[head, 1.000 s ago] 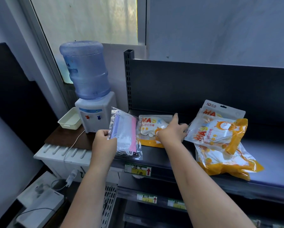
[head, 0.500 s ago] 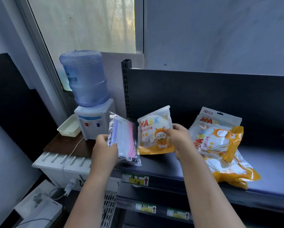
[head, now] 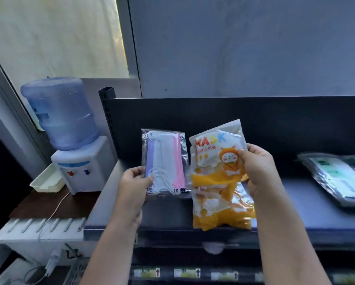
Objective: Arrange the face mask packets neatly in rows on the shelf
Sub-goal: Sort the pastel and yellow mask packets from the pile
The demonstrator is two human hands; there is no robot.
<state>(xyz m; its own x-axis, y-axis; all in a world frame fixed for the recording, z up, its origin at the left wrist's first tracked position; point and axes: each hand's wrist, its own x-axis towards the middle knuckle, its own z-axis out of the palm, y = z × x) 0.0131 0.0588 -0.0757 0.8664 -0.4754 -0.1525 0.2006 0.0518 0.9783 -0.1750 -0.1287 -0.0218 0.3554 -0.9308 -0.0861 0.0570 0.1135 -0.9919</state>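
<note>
Turned since half a second ago, the clear packet [head: 165, 161] of pastel masks now faces the camera flat and upright, and it has closed up against the orange packet [head: 215, 153], so the two nearly touch edge to edge above the front half of the shelf [head: 295, 202]. The left hand [head: 131, 182] pinches the clear packet at its lower left corner, thumb on the front and the other fingers behind. The right hand [head: 258, 169] grips the orange packet by its right edge, thumb pressed on the printed front and fingers curled round the back. A second orange packet [head: 221, 208] overlaps it from below and reaches down to the shelf's front edge; whether it hangs from the hand or lies on the shelf I cannot tell. At the right end of the shelf lies a dark packet [head: 336, 177] with green print, blurred. Just past the shelf's left end stands a water dispenser [head: 78, 161], with a pale tray [head: 47, 179] beside it. Below the shelf runs a row of price labels [head: 187, 272].
</note>
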